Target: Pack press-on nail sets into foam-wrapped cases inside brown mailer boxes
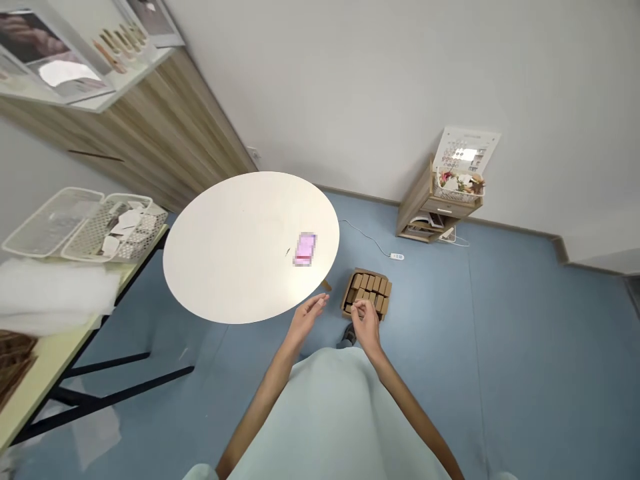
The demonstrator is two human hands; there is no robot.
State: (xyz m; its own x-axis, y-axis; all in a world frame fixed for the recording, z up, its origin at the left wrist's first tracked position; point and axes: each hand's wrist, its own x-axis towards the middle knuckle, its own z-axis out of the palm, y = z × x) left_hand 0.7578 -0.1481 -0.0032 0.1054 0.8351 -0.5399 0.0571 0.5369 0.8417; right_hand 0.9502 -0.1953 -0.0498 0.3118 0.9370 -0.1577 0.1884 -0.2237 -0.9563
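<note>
Two bare hands — the left hand point(304, 320) and the right hand point(367, 326) — are held out ahead of a pale green garment point(330, 413), with a gap between them. The left is turned inward, its grip loosely open, fingers nearly straight and thumb close alongside; nothing is seen held in it. The right is bent, its fingers curled toward the thumb; whether anything small is pinched in that grip cannot be told. An open cardboard box point(347, 293), packed with small brown blocks point(373, 284), is set on the blue floor point(425, 360), its near edge partly hidden by the right hand. To the left of the box a rounded white bench point(225, 247) is seen. On it a pink rectangular item point(305, 249) is laid, its details blurred. A dark shoe point(349, 335) is glimpsed between the hands, just below the box.
</note>
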